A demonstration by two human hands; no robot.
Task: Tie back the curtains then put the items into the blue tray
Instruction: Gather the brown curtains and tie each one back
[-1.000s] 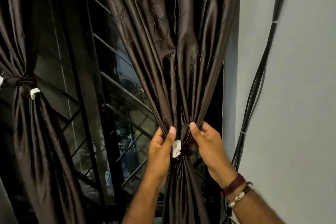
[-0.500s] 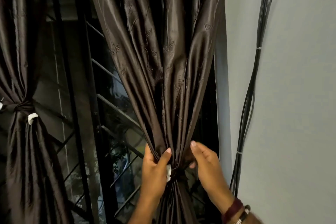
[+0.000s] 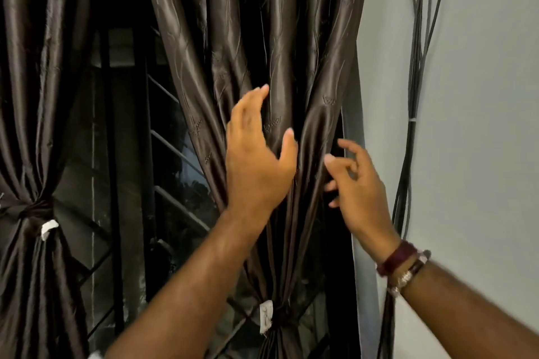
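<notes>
Left hand open on tied curtain, right hand beside

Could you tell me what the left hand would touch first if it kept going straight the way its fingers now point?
Most likely the right-hand curtain: the left hand points up and forward, its fingers spread open just before the gathered folds above the tie. Depth is unclear; the fingertips may already brush the fabric.

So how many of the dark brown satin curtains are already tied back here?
2. The left dark brown satin curtain is knotted at the frame's left edge; the right one is tied low in the middle, below both hands. Any further curtains would be out of view.
</notes>
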